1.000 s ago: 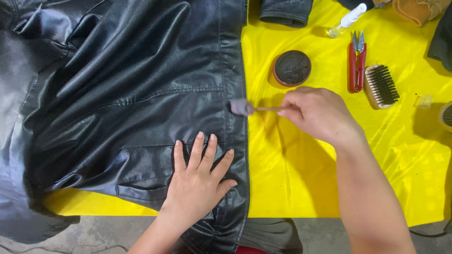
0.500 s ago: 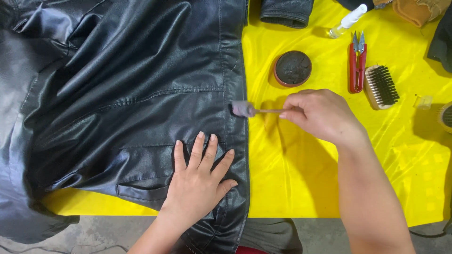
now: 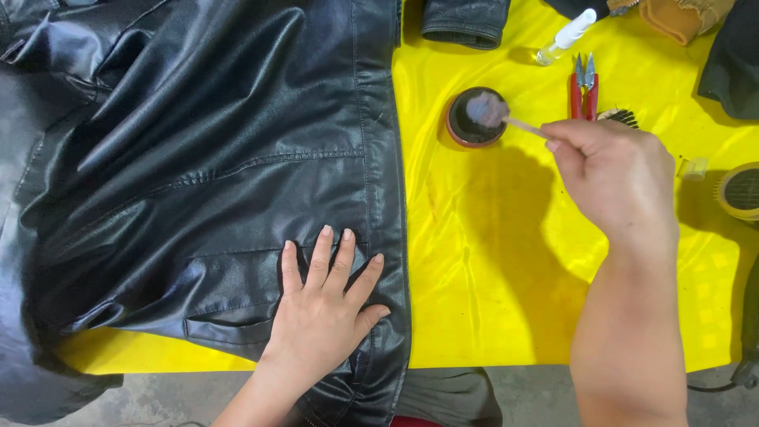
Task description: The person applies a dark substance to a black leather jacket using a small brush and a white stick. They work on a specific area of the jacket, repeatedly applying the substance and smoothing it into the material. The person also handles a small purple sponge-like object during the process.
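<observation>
A black leather jacket (image 3: pixel 205 182) lies spread over the left half of a yellow table cover (image 3: pixel 490 300), its lower hem hanging off the near edge. The left hand (image 3: pixel 324 316) rests flat on the jacket near the front edge, fingers spread, palm down, grasping nothing. The right hand (image 3: pixel 613 170) is closed around the thin wooden handle of a small brush (image 3: pixel 494 112), whose greyish bristle head is over, and seemingly in, a small round tin (image 3: pixel 476 116) with a reddish-brown rim and dark contents, standing on the yellow cover just right of the jacket's front edge. Behind the right hand lie red-handled snips (image 3: pixel 585 87), blades pointing away, and beside them the dark bristles of a larger brush (image 3: pixel 621 117), mostly hidden by the hand. Farther back a small clear spray bottle (image 3: pixel 563 37) with a white top lies tilted; any label is too small to make out. A black leather cuff (image 3: pixel 465 20) sits at the far edge, a tan leather piece (image 3: pixel 672 16) at the far right corner, and a round, pale-rimmed grille (image 3: pixel 742 190) at the right edge.
</observation>
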